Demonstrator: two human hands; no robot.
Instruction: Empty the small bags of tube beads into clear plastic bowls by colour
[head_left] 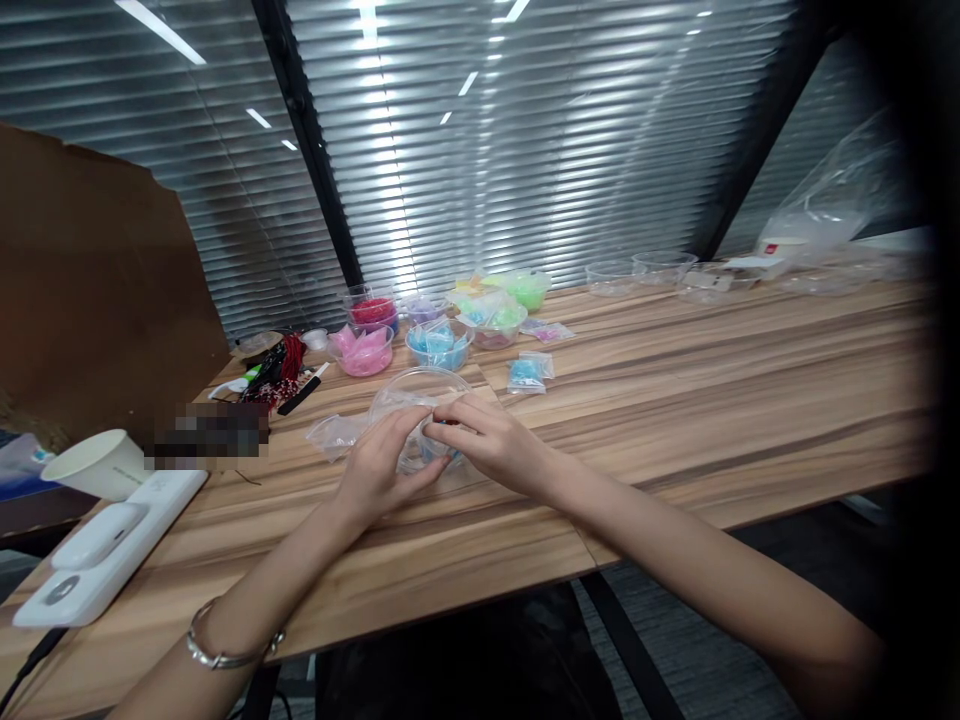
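My left hand (386, 468) and my right hand (480, 438) meet at the near side of a clear round plastic bowl (420, 380). Their fingers are closed around a small item with bits of blue and red, too hidden to make out. An empty-looking clear plastic bag (334, 434) lies left of the bowl. Beyond the bowl stand tubs with pink packets (363, 352) and blue packets (439, 345). A small clear bag of blue material (527, 373) lies to the right of them.
Green tubs (529, 290) and a red one (373, 310) stand farther back. Clear containers (716, 284) line the back right. At the left are a paper cup (101, 463), a white power strip (112, 550), dark and red cords (281, 370) and a brown board (97, 290).
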